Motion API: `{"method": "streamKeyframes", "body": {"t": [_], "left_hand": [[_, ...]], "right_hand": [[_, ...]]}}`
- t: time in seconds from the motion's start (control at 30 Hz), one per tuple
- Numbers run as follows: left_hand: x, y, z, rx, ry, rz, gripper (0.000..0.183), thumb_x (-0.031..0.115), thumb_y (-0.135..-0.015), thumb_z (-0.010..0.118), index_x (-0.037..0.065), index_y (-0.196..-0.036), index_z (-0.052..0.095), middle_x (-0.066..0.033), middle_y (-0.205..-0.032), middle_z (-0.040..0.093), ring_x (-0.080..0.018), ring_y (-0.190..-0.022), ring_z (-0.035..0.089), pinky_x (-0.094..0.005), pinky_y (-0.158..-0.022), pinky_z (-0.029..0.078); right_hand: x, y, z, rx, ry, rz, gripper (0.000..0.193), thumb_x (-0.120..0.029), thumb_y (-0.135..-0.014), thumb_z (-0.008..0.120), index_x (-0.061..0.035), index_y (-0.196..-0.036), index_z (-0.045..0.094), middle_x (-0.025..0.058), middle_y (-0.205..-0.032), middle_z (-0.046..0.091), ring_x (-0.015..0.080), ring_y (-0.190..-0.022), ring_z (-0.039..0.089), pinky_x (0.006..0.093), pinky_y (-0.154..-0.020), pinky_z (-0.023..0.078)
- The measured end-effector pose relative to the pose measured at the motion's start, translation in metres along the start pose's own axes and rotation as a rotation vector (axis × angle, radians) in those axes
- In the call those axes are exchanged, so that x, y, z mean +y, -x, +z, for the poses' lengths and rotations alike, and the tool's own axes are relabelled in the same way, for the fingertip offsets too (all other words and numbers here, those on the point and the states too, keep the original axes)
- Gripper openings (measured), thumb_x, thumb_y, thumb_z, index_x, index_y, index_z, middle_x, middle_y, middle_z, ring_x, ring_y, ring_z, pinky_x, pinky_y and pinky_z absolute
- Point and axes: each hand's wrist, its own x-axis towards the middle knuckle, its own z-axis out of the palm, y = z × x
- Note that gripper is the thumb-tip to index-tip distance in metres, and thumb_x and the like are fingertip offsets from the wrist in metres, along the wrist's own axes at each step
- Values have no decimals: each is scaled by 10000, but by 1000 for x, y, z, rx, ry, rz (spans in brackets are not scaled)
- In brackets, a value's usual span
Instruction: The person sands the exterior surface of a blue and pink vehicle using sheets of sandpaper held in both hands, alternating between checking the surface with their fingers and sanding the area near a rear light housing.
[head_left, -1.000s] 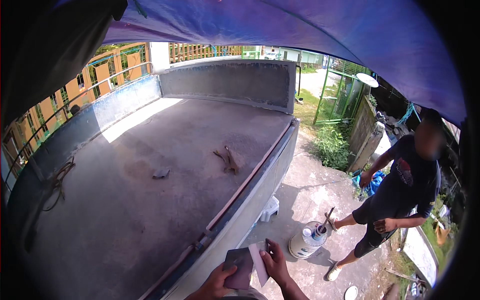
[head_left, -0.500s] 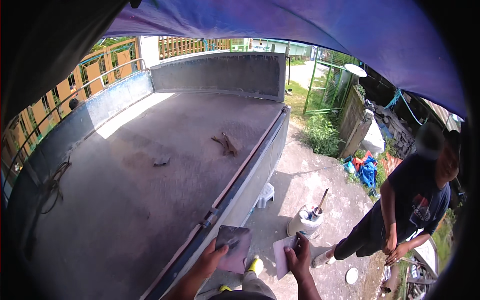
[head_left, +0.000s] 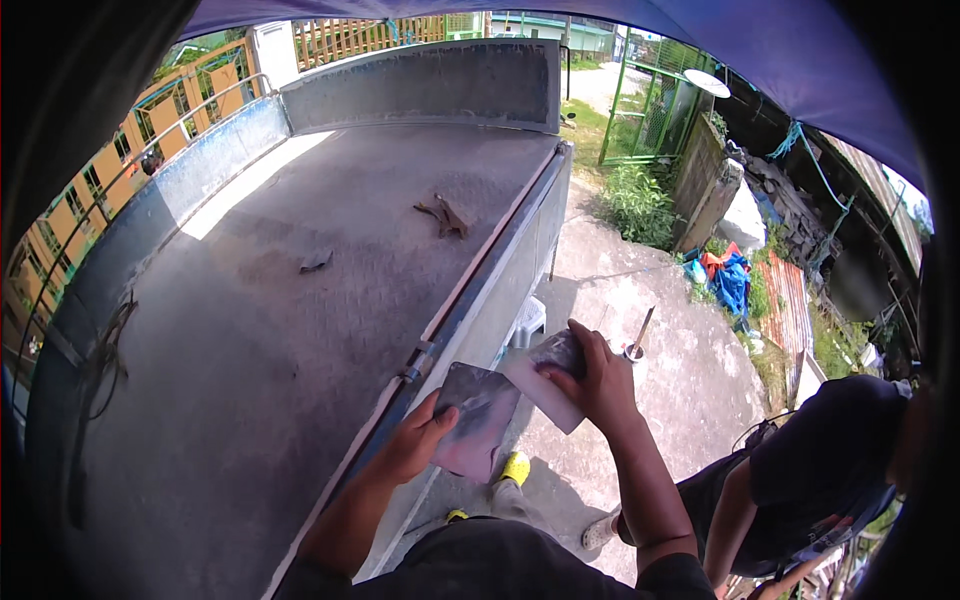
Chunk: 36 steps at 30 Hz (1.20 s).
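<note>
My left hand (head_left: 408,445) grips a dark, flat rectangular plate (head_left: 480,415) with pinkish paste smeared on its lower part, thumb on top. In my right hand (head_left: 603,380) is a second flat plate, a pale spreader (head_left: 535,385) with a dark smudged upper side, pinched between thumb and fingers. Its left edge comes up to the right edge of the left plate; I cannot tell whether they touch. Both hands are beside the side wall (head_left: 490,285) of a grey truck bed. My right hand hides most of what stands behind it.
Scraps (head_left: 443,215) lie on the truck bed floor (head_left: 230,330). A cup (head_left: 634,353) with a stick and a grey stool (head_left: 530,320) stand beyond my hands. Another person (head_left: 820,470) is close on my right. A blue tarp (head_left: 740,50) hangs overhead.
My right hand has risen and moved with the spreader toward the left plate. The other person has come nearer and turned. The view has shifted, so the truck bed sits higher.
</note>
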Motion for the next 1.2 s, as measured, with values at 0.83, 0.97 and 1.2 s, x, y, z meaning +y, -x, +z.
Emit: {"method": "streamKeyframes", "body": {"t": [0.83, 0.97, 1.2], "left_hand": [[-28, -51, 0, 188, 743, 126, 458, 143, -939, 575, 74, -1376, 458, -66, -1339, 521, -200, -1238, 496, -385, -1054, 385], [-26, -59, 1, 231, 863, 172, 391, 116, -913, 545, 86, -1301, 506, -59, -1293, 548, -212, -1233, 498, -412, -1065, 382], [-94, -89, -4, -151, 1304, 263, 247, 263, -996, 456, 43, -1043, 559, -59, -680, 479, -177, -540, 464, -325, -513, 407]], "right_hand": [[-27, 138, 50, 132, -1180, 1088, 492, -188, -950, 599, 37, -1349, 419, 140, -1101, 590, 168, -935, 603, 298, -793, 504], [-38, 148, 58, -60, -1243, 1173, 585, -230, -942, 620, 61, -1386, 375, 156, -1111, 586, 178, -936, 593, 307, -783, 497], [-40, 104, 61, -275, -1311, 1014, 607, -151, -927, 636, 26, -1428, 344, 173, -1149, 587, 216, -1023, 590, 338, -872, 490]]}}
